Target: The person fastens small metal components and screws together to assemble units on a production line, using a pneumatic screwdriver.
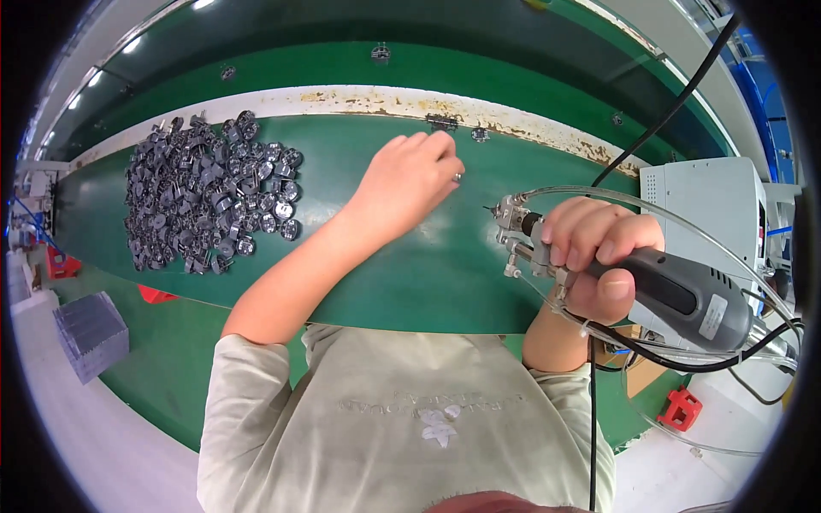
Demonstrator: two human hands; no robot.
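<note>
My right hand (pixel 601 248) is wrapped around a grey-and-black handheld power tool (pixel 684 295). A metal head (pixel 517 224) with a thin tip, fittings and clear tubes sits at the tool's front and points left over the green tabletop (pixel 385 295). Left of it, above the table near the white ledge, my left hand (pixel 410 181) is closed with its fingers curled. Something small and shiny shows by its fingertips, too small to name. A large heap of small dark round parts (pixel 209 192) with metal pins covers the table's left side.
Beyond the worn white ledge (pixel 342 96) runs a green belt (pixel 299 75) carrying a few parts, among them one dark part (pixel 380 54). More parts (pixel 480 134) rest at the ledge. A pale machine box (pixel 705 209) stands right; a black cable (pixel 671 109) hangs near it.
</note>
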